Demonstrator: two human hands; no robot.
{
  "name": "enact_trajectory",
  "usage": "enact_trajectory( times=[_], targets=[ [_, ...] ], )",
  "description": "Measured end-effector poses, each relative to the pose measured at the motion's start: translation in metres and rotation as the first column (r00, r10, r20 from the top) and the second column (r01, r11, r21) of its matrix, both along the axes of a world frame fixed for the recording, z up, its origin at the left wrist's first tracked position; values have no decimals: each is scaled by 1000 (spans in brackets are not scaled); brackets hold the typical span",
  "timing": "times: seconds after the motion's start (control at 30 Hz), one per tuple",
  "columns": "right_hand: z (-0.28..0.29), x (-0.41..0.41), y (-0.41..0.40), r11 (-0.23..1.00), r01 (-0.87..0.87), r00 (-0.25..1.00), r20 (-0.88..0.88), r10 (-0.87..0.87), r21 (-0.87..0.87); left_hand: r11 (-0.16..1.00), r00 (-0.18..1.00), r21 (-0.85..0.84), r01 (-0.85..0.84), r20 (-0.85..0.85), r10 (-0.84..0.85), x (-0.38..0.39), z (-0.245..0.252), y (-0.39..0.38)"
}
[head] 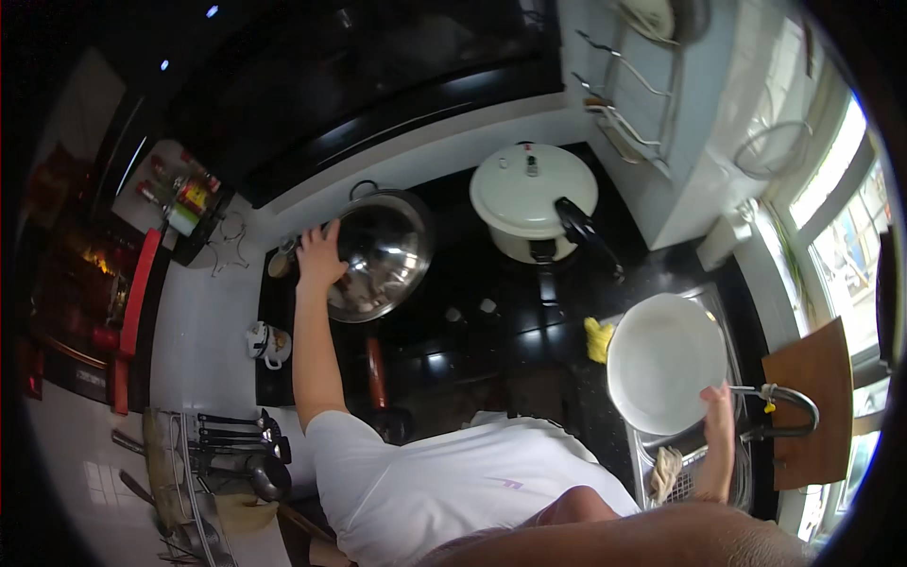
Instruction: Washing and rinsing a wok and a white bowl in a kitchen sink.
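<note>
At the left rim of a shiny domed metal lid, my left hand has its fingers spread apart. The lid sits over a pan with an orange-brown handle, on a black cooktop. Whether my fingertips touch the lid is hard to tell. With my right hand I grip the near right rim of a large white bowl. The bowl is tilted above the metal sink, beside the curved faucet, and no contents show in it.
A white pressure cooker with black handles stands at the back right. A yellow cloth lies by the bowl. An enamel mug stands left of my forearm. Ladles and spatulas hang lower left. A wooden board leans behind the faucet.
</note>
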State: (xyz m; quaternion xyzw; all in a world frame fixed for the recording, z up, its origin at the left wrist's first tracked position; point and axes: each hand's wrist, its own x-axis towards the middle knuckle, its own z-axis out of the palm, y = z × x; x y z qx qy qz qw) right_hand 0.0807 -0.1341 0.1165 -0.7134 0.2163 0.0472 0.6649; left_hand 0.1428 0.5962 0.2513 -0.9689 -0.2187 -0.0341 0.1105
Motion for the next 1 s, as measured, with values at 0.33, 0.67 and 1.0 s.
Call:
enact_trajectory(
  times=[0.33, 0.67, 1.0],
  targets=[
    [140, 142, 227, 889, -452, 877, 146, 457, -69, 781, 771, -76, 620, 242, -589, 41, -70, 67],
    [124, 254, 428, 675, -619, 740, -11, 673, -402, 647, 368, -232, 726, 926, -81, -15, -8, 139],
    [119, 279, 603, 15, -312, 513, -155, 844, -950, 652, 251, -273, 708, 959, 129, -50, 9, 163]
  ],
)
